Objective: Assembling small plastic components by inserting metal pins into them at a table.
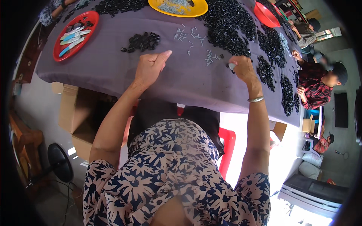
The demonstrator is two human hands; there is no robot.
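My left hand (151,68) is closed above the cloth-covered table, its fingers curled in and its thumb stretched out to the right. Whatever it holds is hidden. A small pile of short black plastic pieces (143,42) lies just beyond it. My right hand (245,67) grips a small, round, silver-grey thing (232,66) at its fingertips, with something small and dark beside it. Thin pale pins (211,57) lie loose to the left of that hand. More pins (188,34) are scattered between the black pile and a large heap of black pieces (230,28).
A red oval tray (57,49) with pale- and blue-handled tools stands at the left. At the far edge is a yellow plate (181,15) of pins; a red bowl (266,17) sits far right. Co-workers, one in a red-and-black shirt (316,88), work along the right side.
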